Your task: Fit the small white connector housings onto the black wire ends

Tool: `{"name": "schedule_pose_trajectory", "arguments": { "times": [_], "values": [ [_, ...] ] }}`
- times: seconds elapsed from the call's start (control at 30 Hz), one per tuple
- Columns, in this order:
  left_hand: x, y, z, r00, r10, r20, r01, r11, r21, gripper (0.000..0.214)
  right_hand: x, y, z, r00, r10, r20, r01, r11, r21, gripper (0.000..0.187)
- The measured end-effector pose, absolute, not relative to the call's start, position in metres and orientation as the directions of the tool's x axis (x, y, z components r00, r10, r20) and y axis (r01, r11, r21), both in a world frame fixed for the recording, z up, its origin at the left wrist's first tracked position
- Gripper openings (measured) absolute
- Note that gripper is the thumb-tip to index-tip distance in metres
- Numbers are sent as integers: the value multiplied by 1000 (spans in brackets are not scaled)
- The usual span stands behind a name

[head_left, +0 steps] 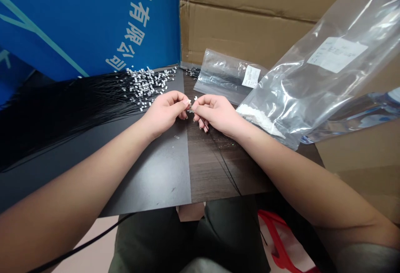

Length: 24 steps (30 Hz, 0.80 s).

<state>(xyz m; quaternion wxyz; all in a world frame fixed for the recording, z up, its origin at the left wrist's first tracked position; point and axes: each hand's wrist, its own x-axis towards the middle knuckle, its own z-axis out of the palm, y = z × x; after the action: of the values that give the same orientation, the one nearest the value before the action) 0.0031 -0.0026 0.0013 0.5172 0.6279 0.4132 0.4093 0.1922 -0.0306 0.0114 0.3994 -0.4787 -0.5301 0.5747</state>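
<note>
Meeting above the middle of the table (156, 177), two bare hands were held so close that their fingertips nearly touched. The left hand (164, 113) had thumb and forefinger pinched on a small white piece (188, 102), mostly covered by the fingertips. The right hand (216, 112) had thumb and forefinger closed on a thin black wire (233, 179), which trailed over the table's near edge. Whether wire and white piece were joined could not be told, because the fingers hid that spot.

On the table's left side lay a heap of black wires (62, 106), their white tips (145, 84) towards its back edge, the other ends lost in darkness. At the table's back right were a small clear bag (220, 77), its label too blurred to read, and a bigger clear bag (312, 83) of white bits (261, 118), cut off at the top. Behind the table stood a blue panel (87, 14), its lettering cut off above, and cardboard (250, 27).
</note>
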Motion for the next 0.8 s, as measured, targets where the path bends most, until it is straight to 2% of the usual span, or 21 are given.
{"name": "schedule_pose_trajectory", "arguments": {
  "times": [0.8],
  "values": [
    [1, -2, 1, 349, 933, 92, 109, -138, 984, 15, 193, -31, 12, -237, 962, -137, 29, -134, -991, 19]
  ]
}}
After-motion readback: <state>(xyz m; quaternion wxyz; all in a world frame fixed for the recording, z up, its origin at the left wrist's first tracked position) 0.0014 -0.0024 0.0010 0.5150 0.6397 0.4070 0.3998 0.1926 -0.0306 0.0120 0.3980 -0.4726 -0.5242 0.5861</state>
